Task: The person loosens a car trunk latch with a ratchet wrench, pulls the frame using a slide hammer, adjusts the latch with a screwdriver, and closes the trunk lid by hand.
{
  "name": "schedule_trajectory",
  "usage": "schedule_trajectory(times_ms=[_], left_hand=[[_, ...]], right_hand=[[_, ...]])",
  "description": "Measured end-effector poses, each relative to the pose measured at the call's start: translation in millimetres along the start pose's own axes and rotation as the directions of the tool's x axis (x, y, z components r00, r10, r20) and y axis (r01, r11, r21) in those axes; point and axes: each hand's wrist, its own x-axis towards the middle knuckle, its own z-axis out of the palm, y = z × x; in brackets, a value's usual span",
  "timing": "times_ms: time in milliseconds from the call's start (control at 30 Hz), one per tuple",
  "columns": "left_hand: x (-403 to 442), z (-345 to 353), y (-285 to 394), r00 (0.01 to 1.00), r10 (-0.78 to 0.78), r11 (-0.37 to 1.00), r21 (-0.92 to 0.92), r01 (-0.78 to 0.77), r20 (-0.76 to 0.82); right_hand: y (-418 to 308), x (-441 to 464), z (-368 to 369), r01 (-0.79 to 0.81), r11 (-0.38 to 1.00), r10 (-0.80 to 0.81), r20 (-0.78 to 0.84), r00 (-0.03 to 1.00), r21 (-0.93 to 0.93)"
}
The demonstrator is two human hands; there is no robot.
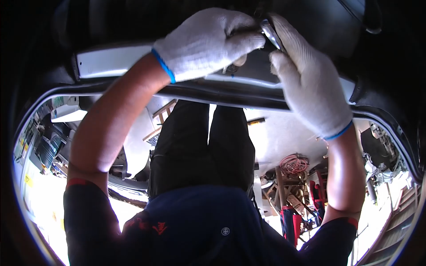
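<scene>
My left hand [208, 44], in a white knit glove with a blue cuff, reaches up inside a dark vehicle opening. Its fingers are curled together near the metal piece, and what they hold is hidden. My right hand [308, 75], gloved the same way, is closed round a shiny metal tool [271, 34]; only a short bright length shows, so its exact kind cannot be told. The fingertips of both hands almost meet around that tool. A small dark fitting [230, 68] shows just under my left hand.
A dark rubber seal [222, 95] runs along the opening's edge, between my body and my hands. Beside it lies a pale painted panel [108, 61]. Beyond the opening are a coiled red hose [294, 164] and red-and-dark objects [290, 224] on the floor side.
</scene>
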Motion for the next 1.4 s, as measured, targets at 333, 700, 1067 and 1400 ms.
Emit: schedule_trajectory(times_ms=[333,700,1067,1400], left_hand=[[13,-35,2,0.9,-0.322,0.946,0.126,0.298,0.293],[8,-39,11,0.857,-0.391,0.913,0.028,0.406,0.335],[17,-11,-48,0.956,0.135,0.822,0.51,-0.255,0.261],[-5,-34,1,0.926,-0.086,0.996,-0.002,0.094,0.367]], right_hand=[[29,30,23,0.178,0.975,-0.152,0.187,0.97,-0.13],[20,31,21,0.319,0.828,-0.193,0.299,0.935,-0.461],[-35,28,12,-0.142,0.948,0.261,0.44,0.859,-0.285],[-41,-12,17,-0.165,0.906,0.265,0.219,0.939,-0.389]])
